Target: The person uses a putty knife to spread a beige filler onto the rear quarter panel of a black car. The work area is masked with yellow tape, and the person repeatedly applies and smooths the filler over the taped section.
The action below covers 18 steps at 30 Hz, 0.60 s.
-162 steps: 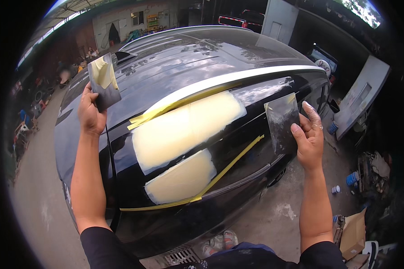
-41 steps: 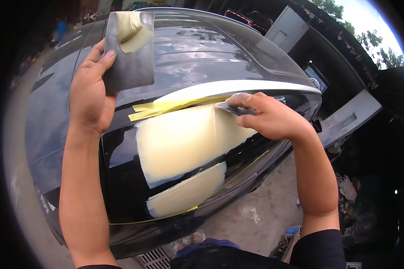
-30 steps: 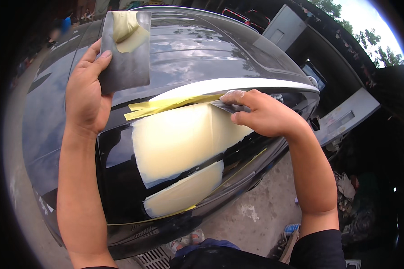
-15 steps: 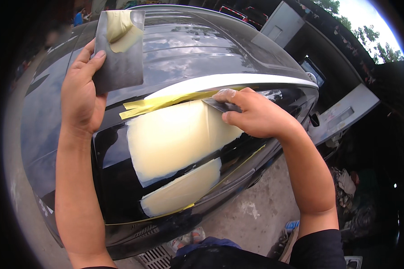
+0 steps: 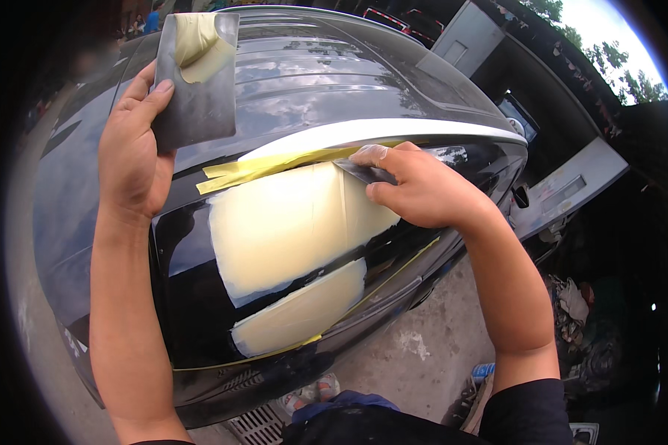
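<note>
A flat grey board stands up in my left hand, thumb across its edge, above the car's dark roof. A lump of cream body filler clings to its upper part. My right hand pinches a dark spreader, whose edge rests on the larger cream filler patch on the car's black side. A ridge runs down the filler by the spreader. Below lies a smaller filler patch. Yellow masking tape runs along the top, under a white strip.
More yellow tape edges the lower side of the panel. The car fills the middle, and a concrete floor with a drain grate lies below. Cluttered items are at right. People are far off at upper left.
The board in my left hand has shifted very slightly up and left in the picture. My right hand and the spreader stay at nearly the same place on the filler.
</note>
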{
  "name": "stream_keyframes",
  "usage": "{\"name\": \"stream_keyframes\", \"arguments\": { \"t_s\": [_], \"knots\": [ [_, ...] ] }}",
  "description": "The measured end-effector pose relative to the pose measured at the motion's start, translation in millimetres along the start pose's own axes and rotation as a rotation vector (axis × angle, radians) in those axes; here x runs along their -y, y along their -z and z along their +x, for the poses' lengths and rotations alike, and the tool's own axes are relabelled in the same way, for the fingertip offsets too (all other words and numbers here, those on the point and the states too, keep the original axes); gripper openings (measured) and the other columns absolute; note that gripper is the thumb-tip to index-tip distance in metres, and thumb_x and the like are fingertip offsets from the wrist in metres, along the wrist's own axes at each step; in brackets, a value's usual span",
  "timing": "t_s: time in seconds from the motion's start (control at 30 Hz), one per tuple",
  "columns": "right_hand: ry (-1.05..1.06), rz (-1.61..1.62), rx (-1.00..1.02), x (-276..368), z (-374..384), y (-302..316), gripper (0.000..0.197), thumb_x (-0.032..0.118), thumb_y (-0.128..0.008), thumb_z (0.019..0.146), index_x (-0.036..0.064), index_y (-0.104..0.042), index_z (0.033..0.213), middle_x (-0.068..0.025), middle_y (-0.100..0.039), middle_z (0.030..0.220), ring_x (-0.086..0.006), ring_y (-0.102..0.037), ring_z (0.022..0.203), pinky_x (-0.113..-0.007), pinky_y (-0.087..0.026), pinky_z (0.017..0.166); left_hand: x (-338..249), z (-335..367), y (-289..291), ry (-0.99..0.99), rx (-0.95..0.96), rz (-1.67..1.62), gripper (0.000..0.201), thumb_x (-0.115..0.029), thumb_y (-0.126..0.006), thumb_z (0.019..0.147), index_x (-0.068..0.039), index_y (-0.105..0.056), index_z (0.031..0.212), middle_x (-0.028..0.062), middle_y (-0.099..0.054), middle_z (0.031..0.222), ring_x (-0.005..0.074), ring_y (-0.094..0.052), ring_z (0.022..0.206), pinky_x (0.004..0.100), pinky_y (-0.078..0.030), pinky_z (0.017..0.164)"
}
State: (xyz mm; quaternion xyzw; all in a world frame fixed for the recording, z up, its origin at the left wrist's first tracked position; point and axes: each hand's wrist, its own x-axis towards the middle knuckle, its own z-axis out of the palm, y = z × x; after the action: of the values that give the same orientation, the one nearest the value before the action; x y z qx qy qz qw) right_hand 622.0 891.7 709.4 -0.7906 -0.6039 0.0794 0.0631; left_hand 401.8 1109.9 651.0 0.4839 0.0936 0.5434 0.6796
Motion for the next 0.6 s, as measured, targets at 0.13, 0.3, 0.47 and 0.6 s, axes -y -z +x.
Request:
{"name": "stream_keyframes", "arguments": {
  "t_s": [0.13,0.3,0.47,0.6],
  "knots": [
    [0.089,-0.086,-0.074,-3.8,-3.9,-6.5,0.046,0.015,-0.054,0.086,0.0015,-0.059,0.13,-0.0252,-0.065,0.113,-0.0382,-0.059,0.111,-0.042,-0.046,0.1,-0.5,0.2,1.3,0.006,0.023,0.002,0.038,-0.012,-0.05,0.1,-0.001,-0.052,0.136,0.0061,-0.065,0.119,0.0127,-0.061,0.107,0.0299,-0.047,0.098],
    [0.097,-0.021,-0.028,-7.7,-7.5,2.9,0.046,0.016,-0.058,0.086,-0.0004,-0.058,0.129,-0.0235,-0.064,0.115,-0.0359,-0.06,0.107,-0.041,-0.045,0.098,-0.7,-0.2,2.4,0.0,-0.002,0.012,0.038,-0.012,-0.05,0.101,-0.001,-0.052,0.136,0.0059,-0.066,0.118,0.0127,-0.062,0.106,0.0296,-0.047,0.097],
    [0.033,-0.018,-0.036,-9.0,0.6,0.0,0.045,0.015,-0.058,0.086,-0.0029,-0.058,0.127,-0.0245,-0.066,0.107,-0.038,-0.063,0.099,-0.041,-0.047,0.094,0.0,-1.0,-0.9,0.001,0.006,0.014,0.037,-0.012,-0.049,0.101,-0.001,-0.052,0.136,0.0058,-0.066,0.118,0.0129,-0.062,0.106,0.0295,-0.047,0.097],
    [0.05,-0.03,-0.083,-7.3,0.4,-7.9,0.044,0.015,-0.058,0.086,-0.0021,-0.058,0.127,-0.0255,-0.065,0.11,-0.0383,-0.06,0.106,-0.042,-0.046,0.097,-0.6,0.0,1.7,0.0,0.045,0.009,0.036,-0.012,-0.049,0.101,-0.001,-0.053,0.135,0.0057,-0.065,0.118,0.0129,-0.062,0.106,0.0294,-0.048,0.096]
  ]
}}
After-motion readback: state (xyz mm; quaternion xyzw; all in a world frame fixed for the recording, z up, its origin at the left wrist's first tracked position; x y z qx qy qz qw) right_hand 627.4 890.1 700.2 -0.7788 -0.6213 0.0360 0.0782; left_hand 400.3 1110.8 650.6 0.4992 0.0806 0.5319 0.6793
